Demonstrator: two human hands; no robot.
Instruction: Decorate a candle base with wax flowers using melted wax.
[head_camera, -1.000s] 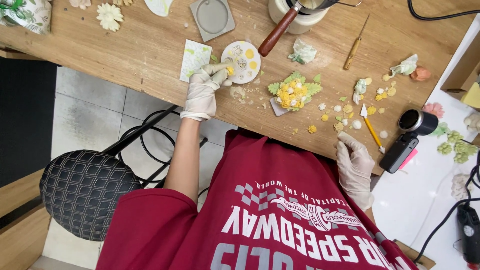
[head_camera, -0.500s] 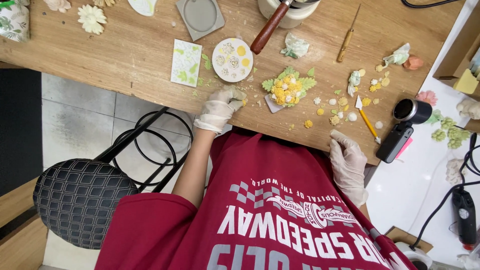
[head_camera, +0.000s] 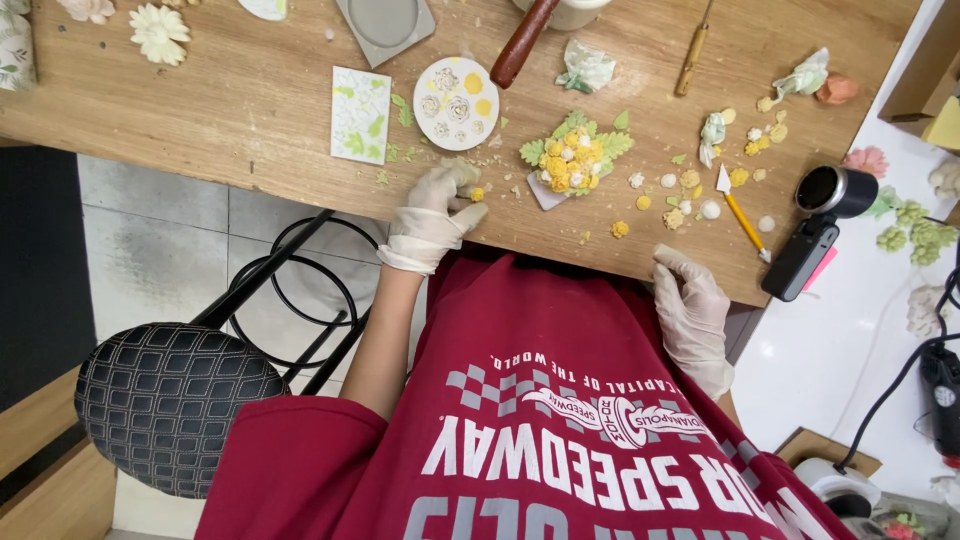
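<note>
Drawn back from the round white mould (head_camera: 456, 103), the gloved left hand (head_camera: 433, 215) pinches a small yellow clay ball (head_camera: 478, 194) (at the wooden worktop (head_camera: 250, 120) edge); the right hand (head_camera: 692, 312) rests open, empty.

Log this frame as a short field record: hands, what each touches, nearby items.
left hand: gloved left hand, fingers pinched on a small yellow clay piece at the table edge
right hand: gloved right hand resting at the wooden table near edge, holding nothing visible
centre: yellow and green clay flower cluster
near left hand: round white mold, green leaf card
right of cluster: loose yellow and white clay bits, yellow-handled tool
floor side: black stool
</note>
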